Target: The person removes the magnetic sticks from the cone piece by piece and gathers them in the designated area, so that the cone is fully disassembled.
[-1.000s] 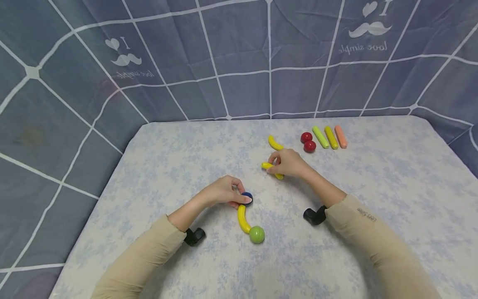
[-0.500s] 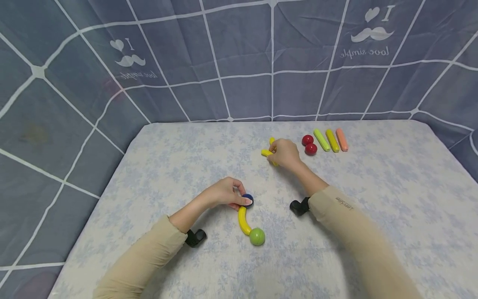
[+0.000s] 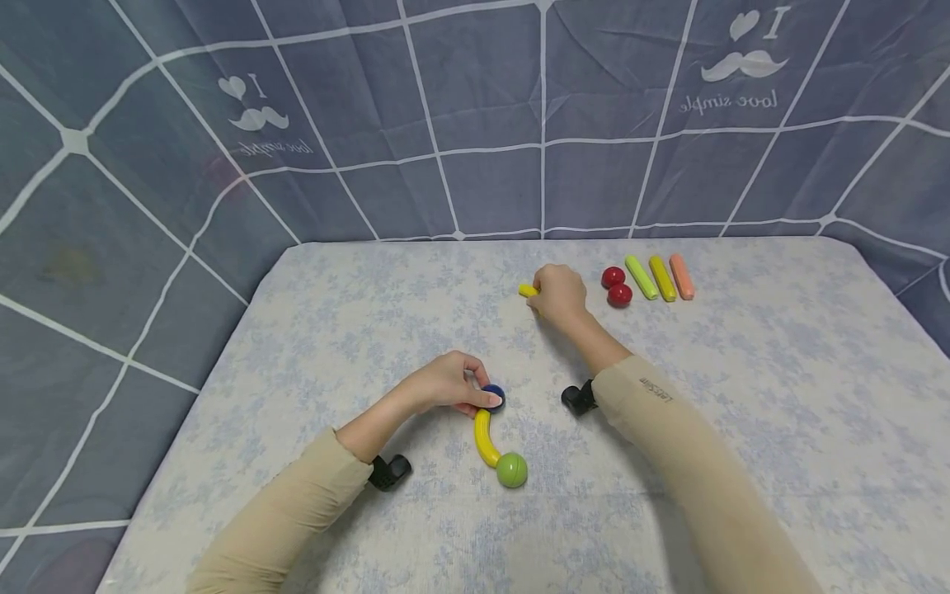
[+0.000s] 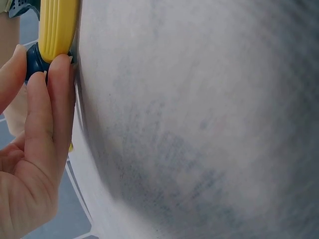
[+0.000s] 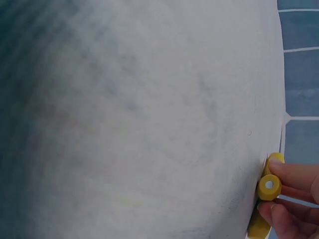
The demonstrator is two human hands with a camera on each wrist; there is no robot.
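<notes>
In the head view my left hand [image 3: 453, 384] pinches a dark blue ball [image 3: 493, 399] between thumb and fingers. A yellow curved magnetic stick [image 3: 486, 439] meets that ball, and a green ball [image 3: 512, 469] sits at the stick's other end. The left wrist view shows the ribbed yellow stick [image 4: 58, 27] up against the blue ball [image 4: 36, 62]. Farther back, my right hand [image 3: 558, 293] pinches another yellow curved stick [image 3: 528, 290]. In the right wrist view a yellow stick end with a white centre [image 5: 269, 185] faces the camera, with more yellow above and below it among the fingers.
Right of my right hand lie two red balls [image 3: 619, 295], side by side. Beyond them rest a light green stick [image 3: 641, 277], a yellow straight stick [image 3: 662, 279] and an orange stick [image 3: 681, 277]. A grid-patterned curtain [image 3: 490, 190] hangs behind the table's back edge.
My right hand has carried its yellow stick away from me, over the place where another curved yellow stick lay, now hidden. My left hand stays on the blue ball.
</notes>
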